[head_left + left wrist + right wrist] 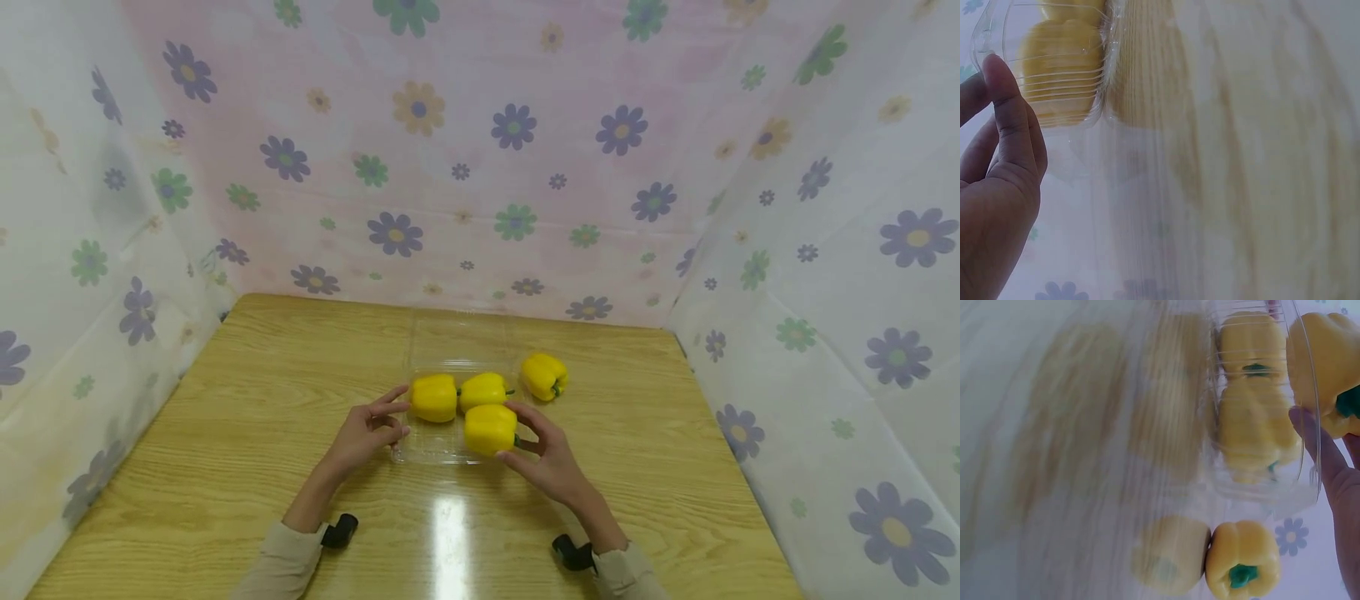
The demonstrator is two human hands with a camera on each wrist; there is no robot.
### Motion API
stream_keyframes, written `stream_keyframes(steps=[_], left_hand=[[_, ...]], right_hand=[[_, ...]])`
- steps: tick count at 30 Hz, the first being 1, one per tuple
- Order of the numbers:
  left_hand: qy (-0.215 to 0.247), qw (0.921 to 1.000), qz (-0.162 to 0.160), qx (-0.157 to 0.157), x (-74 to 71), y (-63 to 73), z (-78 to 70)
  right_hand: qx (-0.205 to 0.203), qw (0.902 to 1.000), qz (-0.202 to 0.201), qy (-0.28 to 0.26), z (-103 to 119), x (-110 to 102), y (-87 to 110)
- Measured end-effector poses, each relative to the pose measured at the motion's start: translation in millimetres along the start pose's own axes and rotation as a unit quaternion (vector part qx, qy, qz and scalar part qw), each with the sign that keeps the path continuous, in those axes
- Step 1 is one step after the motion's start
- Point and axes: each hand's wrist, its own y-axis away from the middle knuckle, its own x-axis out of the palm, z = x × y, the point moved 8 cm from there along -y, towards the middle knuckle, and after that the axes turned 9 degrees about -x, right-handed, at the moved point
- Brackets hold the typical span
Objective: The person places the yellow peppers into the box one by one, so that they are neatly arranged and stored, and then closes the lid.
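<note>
A clear plastic clamshell box (435, 448) lies with its lid laid back. Two yellow bell peppers are inside along the far side, the left one (432, 397) and the right one (482, 391), stem ends facing right. My right hand (551, 461) grips a third yellow bell pepper (490, 429) between thumb and fingers, over the box's front right part. In the right wrist view that pepper (1325, 369) is level with the rim, its green stem towards the palm. At the left wall, my left hand (365, 433) pinches the rim, fingertips near the left pepper.
Another yellow bell pepper (544, 377) lies on the wooden table (630, 433) just right of the box. The transparent lid (459, 337) stretches towards the table's back edge. Flower-patterned cloth (480, 167) walls the table at the back and both sides.
</note>
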Motion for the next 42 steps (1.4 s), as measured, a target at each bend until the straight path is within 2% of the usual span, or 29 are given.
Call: stream_keyframes(steps=[11,20,24,32,42], left_hand=[[-0.002,1.0,0.004,0.006,0.1,-0.9,2.6],[-0.005,1.0,0.001,0.006,-0.7,-2.1,2.9],[-0.006,1.0,0.0,0.005,-1.1,-1.7,3.0],[0.005,0.9999,0.007,0.009,-0.5,0.6,1.1],[0.002,0.9999,0.011,0.004,-0.2,0.1,0.5]], right_hand=[[0.06,0.9975,0.025,-0.027,-5.2,20.5,-13.2],[0.061,0.9959,0.041,-0.051,-7.7,35.9,-23.6],[0.074,0.9942,0.052,-0.058,-8.7,43.0,-27.8],[0.086,0.9927,0.077,-0.035,-12.1,55.2,-38.1],[0.098,0.989,0.095,-0.057,-15.0,65.6,-48.6]])
